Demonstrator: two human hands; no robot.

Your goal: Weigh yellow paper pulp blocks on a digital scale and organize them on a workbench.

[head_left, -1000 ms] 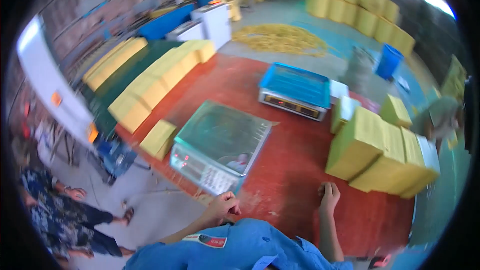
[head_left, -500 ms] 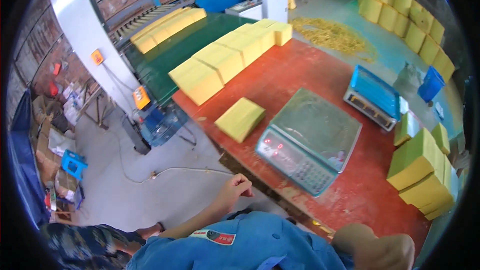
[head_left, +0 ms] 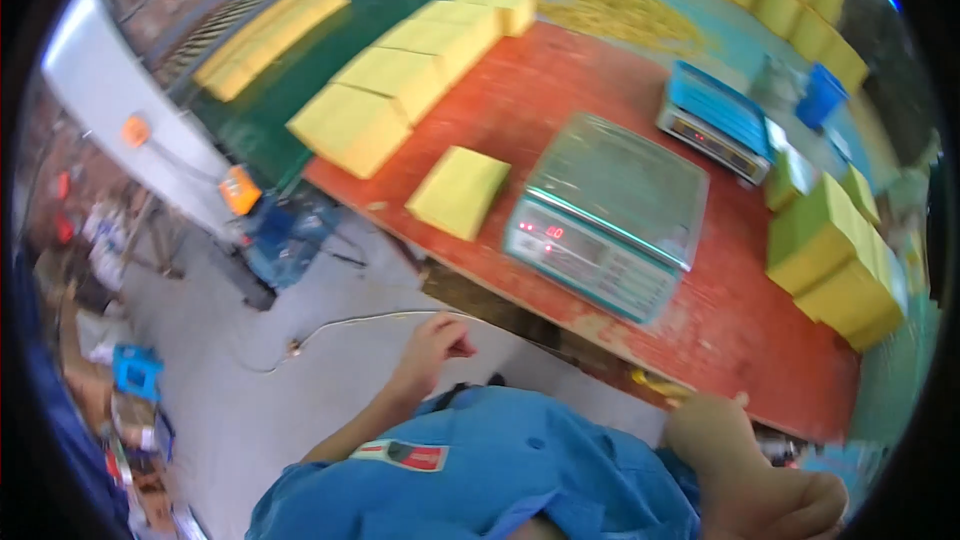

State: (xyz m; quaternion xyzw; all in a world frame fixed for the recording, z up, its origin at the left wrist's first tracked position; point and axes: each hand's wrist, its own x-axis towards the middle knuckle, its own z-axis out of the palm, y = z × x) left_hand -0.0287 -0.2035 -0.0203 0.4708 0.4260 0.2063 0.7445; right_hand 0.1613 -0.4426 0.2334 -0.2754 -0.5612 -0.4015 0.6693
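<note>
My left hand (head_left: 440, 340) hangs over the floor in front of the table edge, its fingers curled in, and I see nothing in them. My right arm bends at the lower right, and my right hand (head_left: 705, 415) is at the near table edge. Most of its fingers are hidden, so what it touches does not show. Closest to it is a small yellow thing (head_left: 655, 386) below the tabletop's edge. On the red table (head_left: 600, 80) stands a digital scale (head_left: 615, 190) with a bare plate and a lit display. A single yellow paper block (head_left: 458, 192) lies left of the scale.
Yellow blocks (head_left: 385, 85) line the table's far left side, beside a green conveyor belt (head_left: 270, 80). More stacked blocks (head_left: 835, 250) stand at right. Behind are a second, blue-topped scale (head_left: 720, 115) and a blue bin (head_left: 820, 95). A hose (head_left: 350, 321) crosses the floor.
The view has tilted, so the table and everything on it sit higher and further left. My right forearm's outline has shifted, with the hand by the table edge. My left hand stays curled.
</note>
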